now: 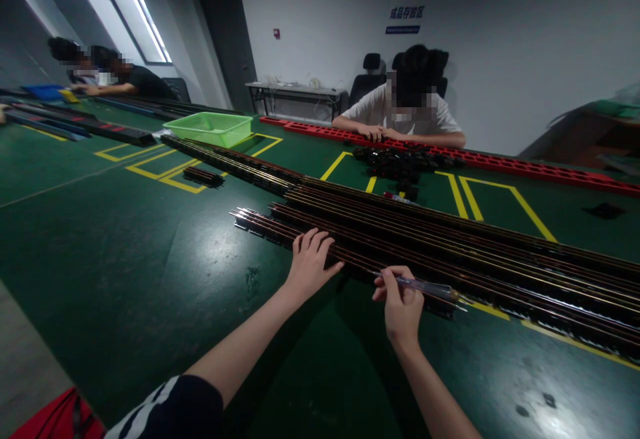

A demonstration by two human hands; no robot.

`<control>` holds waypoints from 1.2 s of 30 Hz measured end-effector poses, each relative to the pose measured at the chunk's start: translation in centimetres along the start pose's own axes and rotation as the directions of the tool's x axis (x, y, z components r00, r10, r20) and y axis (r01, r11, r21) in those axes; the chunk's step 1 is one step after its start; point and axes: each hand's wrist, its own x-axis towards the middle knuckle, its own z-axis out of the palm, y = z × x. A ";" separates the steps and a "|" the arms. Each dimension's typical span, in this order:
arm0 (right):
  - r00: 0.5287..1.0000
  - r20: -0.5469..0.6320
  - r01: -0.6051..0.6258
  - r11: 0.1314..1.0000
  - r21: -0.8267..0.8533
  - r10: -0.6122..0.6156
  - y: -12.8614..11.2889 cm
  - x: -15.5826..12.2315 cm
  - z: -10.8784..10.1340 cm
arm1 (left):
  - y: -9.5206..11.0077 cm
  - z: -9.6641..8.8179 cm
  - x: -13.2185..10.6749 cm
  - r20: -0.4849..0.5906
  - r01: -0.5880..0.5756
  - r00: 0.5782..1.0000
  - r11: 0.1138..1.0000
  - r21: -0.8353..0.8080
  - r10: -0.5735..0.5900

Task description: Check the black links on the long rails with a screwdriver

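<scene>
My left hand [310, 262] lies with fingers spread flat on the nearest of several long dark rails [450, 252] that run across the green table [125, 246]. My right hand [400, 302] is closed on a clear-handled screwdriver [425, 287], held level with its tip pointing right, just above the near rail's edge.
A person in a white shirt [400, 116] sits across the table by a long red rail [500, 162] and a heap of small black parts [400, 162]. A green plastic basket [213, 127] stands at back left. Two other people [100, 72] sit far left. Yellow lines mark the tabletop.
</scene>
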 end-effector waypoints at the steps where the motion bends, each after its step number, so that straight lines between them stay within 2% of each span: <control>1: 1.000 0.003 -0.001 1.000 0.000 0.001 0.0 0.0 0.0 | 0.0 0.0 0.0 0.001 -0.001 1.000 1.000 0.000 0.001; 36: 1.000 -0.015 0.010 1.000 -0.007 -0.010 -0.7 -0.2 0.3 | 0.4 -0.3 0.1 -0.039 -0.004 0.999 1.000 0.011 0.004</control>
